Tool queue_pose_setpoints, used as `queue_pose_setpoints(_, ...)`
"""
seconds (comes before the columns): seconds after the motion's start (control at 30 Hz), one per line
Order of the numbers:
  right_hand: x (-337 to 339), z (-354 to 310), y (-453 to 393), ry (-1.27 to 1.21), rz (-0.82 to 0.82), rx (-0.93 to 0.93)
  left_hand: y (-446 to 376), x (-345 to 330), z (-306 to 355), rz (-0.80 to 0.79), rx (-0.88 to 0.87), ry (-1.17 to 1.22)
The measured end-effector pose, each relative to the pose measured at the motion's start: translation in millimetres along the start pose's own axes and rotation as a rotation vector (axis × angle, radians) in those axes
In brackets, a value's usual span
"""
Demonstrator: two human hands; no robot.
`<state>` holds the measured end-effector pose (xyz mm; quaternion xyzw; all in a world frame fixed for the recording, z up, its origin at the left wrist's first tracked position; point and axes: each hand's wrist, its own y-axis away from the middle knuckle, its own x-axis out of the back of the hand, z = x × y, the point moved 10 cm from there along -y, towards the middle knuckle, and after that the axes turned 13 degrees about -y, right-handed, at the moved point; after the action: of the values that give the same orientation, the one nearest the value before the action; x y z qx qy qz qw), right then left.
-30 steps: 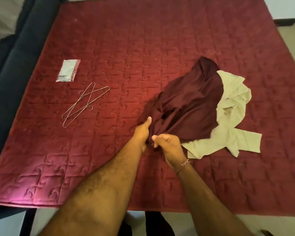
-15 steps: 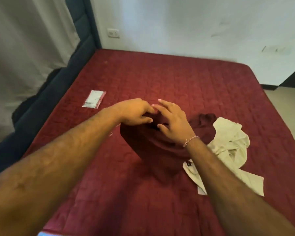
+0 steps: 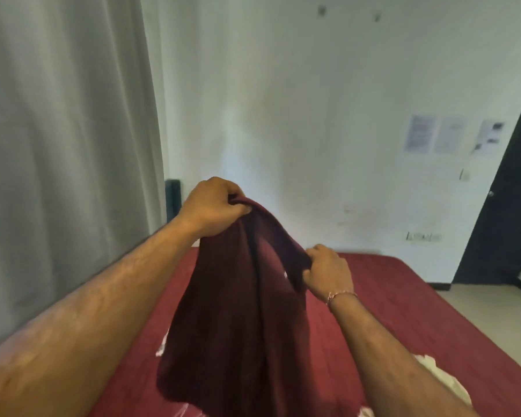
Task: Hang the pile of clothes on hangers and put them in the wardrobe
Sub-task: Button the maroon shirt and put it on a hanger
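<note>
1 soft, light maroon cotton garment [image 3: 238, 311] hangs limp above the red quilted bed [image 3: 388, 296]; best held at its shoulders. Left hand [image 3: 214, 206] pinches its top edge at 12 o'clock, right hand [image 3: 328, 270] grips fabric at 3 o'clock.

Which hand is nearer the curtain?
Left. The left hand grips the maroon garment's top edge, raised close to the curtain in the picture. The right hand grips the garment lower and farther right, away from the curtain.
</note>
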<state>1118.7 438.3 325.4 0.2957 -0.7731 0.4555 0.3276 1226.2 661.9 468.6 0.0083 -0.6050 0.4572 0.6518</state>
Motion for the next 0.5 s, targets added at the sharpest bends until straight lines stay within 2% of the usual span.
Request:
queue_pose_setpoints(0.1, 26.2, -12.4, -8.1, 0.225, 0.052, 0.01, -5.3, 50.8, -28.6, 0.131, 0.086, -0.108)
queue_pose_setpoints(0.23, 66.3, -11.5, -24.3, 0.195, 0.134, -0.07, -8.3, 88.9, -47.2, 0.193, 0.086, -0.248)
queue_pose_setpoints(0.3, 81.2, -7.8, -28.7, -0.02, 0.185, -0.139, -9.2, 93.0, -52.4, 0.163, 0.048, -0.28)
queue_pose_setpoints(0.37, 77.9, -5.7, -24.8, -0.505, 0.135, -0.188, -6.1, 88.3, -65.1, 0.105, 0.039, -0.297)
queue_pose_setpoints(0.43, 73.6, -13.4, -15.0, -0.936, 0.046, -0.156, 1.1, 86.6, -93.6, 0.106, 0.118, -0.231)
queue_pose_setpoints(0.5, 74.5, -33.2, -3.6, -1.0, -0.101, -0.044, 14.5, 84.5, -126.4, 0.15, 0.254, -0.056)
